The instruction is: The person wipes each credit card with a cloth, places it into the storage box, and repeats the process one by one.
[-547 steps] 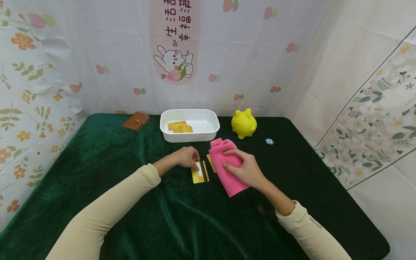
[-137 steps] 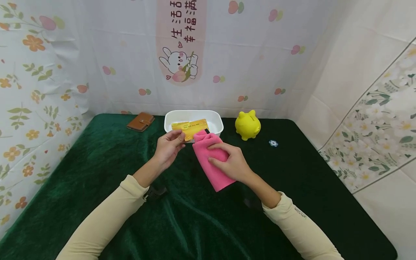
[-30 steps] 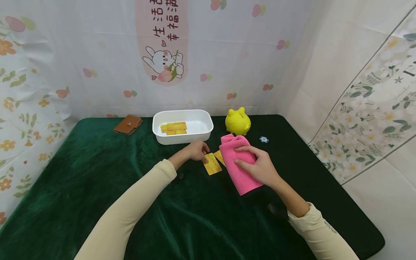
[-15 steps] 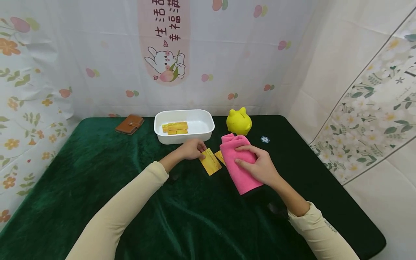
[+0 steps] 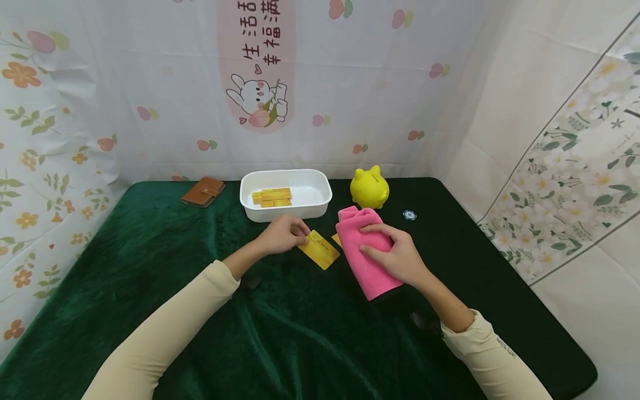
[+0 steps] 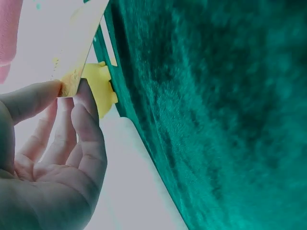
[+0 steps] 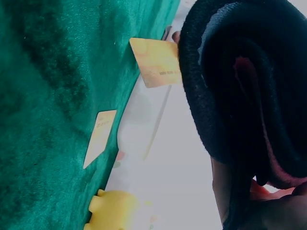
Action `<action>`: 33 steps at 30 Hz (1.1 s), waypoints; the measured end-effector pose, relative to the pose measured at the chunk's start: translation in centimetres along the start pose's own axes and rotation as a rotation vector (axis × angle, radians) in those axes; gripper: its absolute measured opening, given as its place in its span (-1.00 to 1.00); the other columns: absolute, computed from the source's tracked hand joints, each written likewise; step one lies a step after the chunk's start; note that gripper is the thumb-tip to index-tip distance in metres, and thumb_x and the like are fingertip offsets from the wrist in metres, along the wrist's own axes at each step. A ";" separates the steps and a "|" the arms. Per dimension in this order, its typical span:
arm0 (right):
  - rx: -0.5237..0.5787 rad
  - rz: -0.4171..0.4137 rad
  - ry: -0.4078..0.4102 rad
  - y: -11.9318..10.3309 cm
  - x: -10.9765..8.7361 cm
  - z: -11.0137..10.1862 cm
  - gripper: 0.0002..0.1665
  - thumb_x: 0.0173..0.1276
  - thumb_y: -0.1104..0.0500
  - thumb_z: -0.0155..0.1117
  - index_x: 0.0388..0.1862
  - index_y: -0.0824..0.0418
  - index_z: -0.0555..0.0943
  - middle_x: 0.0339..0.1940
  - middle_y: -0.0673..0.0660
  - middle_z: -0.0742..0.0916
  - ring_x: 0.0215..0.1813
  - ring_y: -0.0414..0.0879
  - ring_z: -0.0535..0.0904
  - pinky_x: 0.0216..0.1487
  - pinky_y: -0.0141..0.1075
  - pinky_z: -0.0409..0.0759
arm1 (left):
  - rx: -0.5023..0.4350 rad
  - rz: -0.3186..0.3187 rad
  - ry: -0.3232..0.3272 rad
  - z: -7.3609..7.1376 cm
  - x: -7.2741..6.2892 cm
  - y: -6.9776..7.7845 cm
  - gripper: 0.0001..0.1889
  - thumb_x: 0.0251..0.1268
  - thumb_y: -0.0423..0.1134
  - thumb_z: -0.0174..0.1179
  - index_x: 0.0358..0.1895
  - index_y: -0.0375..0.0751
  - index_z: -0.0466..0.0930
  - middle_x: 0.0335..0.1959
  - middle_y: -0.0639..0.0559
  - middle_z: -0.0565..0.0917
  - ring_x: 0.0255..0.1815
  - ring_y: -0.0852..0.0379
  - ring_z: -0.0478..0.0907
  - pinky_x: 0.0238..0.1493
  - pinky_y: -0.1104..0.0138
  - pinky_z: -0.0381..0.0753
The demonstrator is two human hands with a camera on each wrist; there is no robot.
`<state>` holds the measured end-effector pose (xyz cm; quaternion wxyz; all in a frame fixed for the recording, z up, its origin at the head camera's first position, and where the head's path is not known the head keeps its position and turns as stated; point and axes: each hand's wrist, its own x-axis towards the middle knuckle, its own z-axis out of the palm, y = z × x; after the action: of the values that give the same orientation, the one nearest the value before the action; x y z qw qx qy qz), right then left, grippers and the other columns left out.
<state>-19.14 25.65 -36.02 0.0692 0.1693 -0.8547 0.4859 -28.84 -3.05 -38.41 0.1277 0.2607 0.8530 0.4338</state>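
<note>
My left hand (image 5: 284,234) pinches a gold bank card (image 5: 320,250) by one corner between thumb and fingers, its printed front face up. In the left wrist view the card (image 6: 79,45) is seen nearly edge-on, clear of the green cloth. My right hand (image 5: 395,254) grips a folded pink towel (image 5: 362,261), thumb and fingers spread over its near face. Its rolled end (image 7: 240,86) looks dark in the right wrist view. A second gold card (image 7: 100,136) lies on the cloth by the towel, mostly hidden behind it in the head view.
A white tub (image 5: 312,211) holding several gold cards (image 5: 274,196) stands at the back middle. A brown wallet (image 5: 204,191) lies left of it. To the right are a yellow piggy bank (image 5: 369,187) and a poker chip (image 5: 409,215). Green velvet (image 5: 200,344) covers the table.
My left hand has picked the card up off the table and drawn it left, turning it. Several seconds ago it held a card at the tub. The towel stays in my right hand.
</note>
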 end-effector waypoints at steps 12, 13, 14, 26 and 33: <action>0.034 -0.017 -0.004 -1.0 0.4 0.9 -0.64 0.34 0.18 0.39 0.11 0.14 0.63 -0.07 0.21 0.66 -0.36 0.05 0.65 -0.36 -0.20 0.68 | -0.258 -0.114 0.091 -0.6 -2.8 -0.6 -0.77 0.32 -0.30 0.31 -0.03 -0.33 0.62 -0.16 -0.14 0.73 -0.21 -0.12 0.68 -0.32 0.24 0.69; 0.038 -0.019 -0.001 -1.1 0.5 1.0 -0.64 0.33 0.18 0.40 0.10 0.14 0.63 -0.07 0.21 0.66 -0.36 0.06 0.65 -0.36 -0.19 0.69 | -0.288 -0.124 0.103 -0.7 -3.0 -0.6 -0.76 0.32 -0.29 0.31 -0.02 -0.33 0.62 -0.15 -0.15 0.73 -0.20 -0.11 0.67 -0.31 0.24 0.70; 0.044 -0.022 0.000 -1.2 0.5 1.1 -0.64 0.33 0.19 0.40 0.10 0.14 0.63 -0.06 0.21 0.66 -0.35 0.06 0.65 -0.36 -0.19 0.69 | -0.315 -0.130 0.112 -0.8 -3.2 -0.5 -0.74 0.33 -0.28 0.31 -0.01 -0.34 0.61 -0.13 -0.16 0.73 -0.20 -0.10 0.67 -0.29 0.25 0.70; 0.037 -0.054 0.118 -2.1 1.2 2.4 -0.61 0.31 0.19 0.42 0.10 0.16 0.60 -0.02 0.18 0.66 -0.20 0.08 0.64 -0.28 -0.19 0.69 | -0.623 -0.121 0.207 -0.8 -4.9 0.1 -0.70 0.36 -0.30 0.29 0.02 -0.42 0.54 -0.07 -0.16 0.73 -0.21 0.07 0.70 -0.31 0.30 0.67; 0.032 -0.079 0.144 -2.6 1.7 3.2 -0.60 0.28 0.22 0.44 0.09 0.16 0.61 -0.03 0.17 0.66 -0.18 0.07 0.64 -0.27 -0.22 0.69 | -0.766 -0.126 0.231 -0.6 -5.3 0.3 -0.76 0.35 -0.36 0.27 0.00 -0.39 0.54 -0.21 0.01 0.72 -0.24 0.11 0.68 -0.38 0.35 0.64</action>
<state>-19.64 21.33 -35.05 0.1467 0.1685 -0.8323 0.5074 -24.62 -6.24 -37.87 0.1454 0.0909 0.6528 0.7379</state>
